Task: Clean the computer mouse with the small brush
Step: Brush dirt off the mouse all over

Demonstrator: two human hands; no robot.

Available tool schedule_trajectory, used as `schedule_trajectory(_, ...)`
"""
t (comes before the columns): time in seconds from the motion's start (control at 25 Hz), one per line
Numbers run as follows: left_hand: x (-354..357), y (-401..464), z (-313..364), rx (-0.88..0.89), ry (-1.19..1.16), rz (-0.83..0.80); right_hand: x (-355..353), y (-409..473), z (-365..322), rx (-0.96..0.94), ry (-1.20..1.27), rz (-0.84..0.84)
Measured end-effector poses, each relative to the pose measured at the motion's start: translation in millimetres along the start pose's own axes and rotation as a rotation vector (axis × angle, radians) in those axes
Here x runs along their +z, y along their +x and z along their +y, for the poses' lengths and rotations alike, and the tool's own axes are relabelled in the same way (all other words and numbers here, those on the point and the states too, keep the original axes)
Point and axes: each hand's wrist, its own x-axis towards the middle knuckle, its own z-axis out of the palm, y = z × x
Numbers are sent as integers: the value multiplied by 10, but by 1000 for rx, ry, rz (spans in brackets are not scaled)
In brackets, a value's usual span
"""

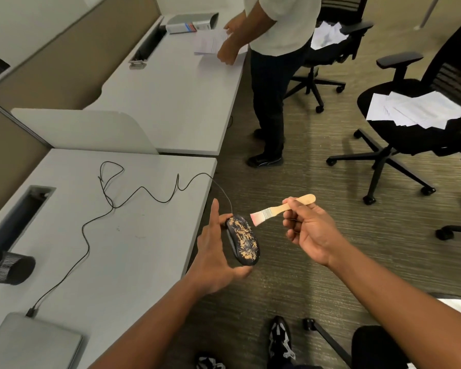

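A black computer mouse (243, 240) speckled with tan crumbs is held off the desk's right edge, over the carpet. My left hand (216, 258) grips it from the left and below, thumb near its rear end. Its black cable (133, 194) trails back in loops across the grey desk (123, 249) to a plug beside a laptop. My right hand (308, 231) pinches the wooden handle of a small flat brush (274, 210). The pale bristles point left and hover just above and right of the mouse's front end, a small gap apart.
A closed grey laptop (35, 342) lies at the desk's near left corner, a black mesh cup (11, 267) on its side nearby. Another person (274, 75) stands at the far desk sorting papers. Black office chairs (415, 121) with loose papers stand on the carpet to the right.
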Motion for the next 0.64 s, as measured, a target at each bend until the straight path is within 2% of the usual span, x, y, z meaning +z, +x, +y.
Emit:
schedule_trajectory(0.16,-37,-32,79,-7,43,-39,172,-34,-2,-101,-121,-28)
schedule_trajectory(0.36,-48,-62,146,-44,11,-73,351,-57,-86,-282,-315,-171)
schedule_trajectory(0.64,-51,-118,196,-79,-49,-80,315,-25,-164,-301,-471,-312)
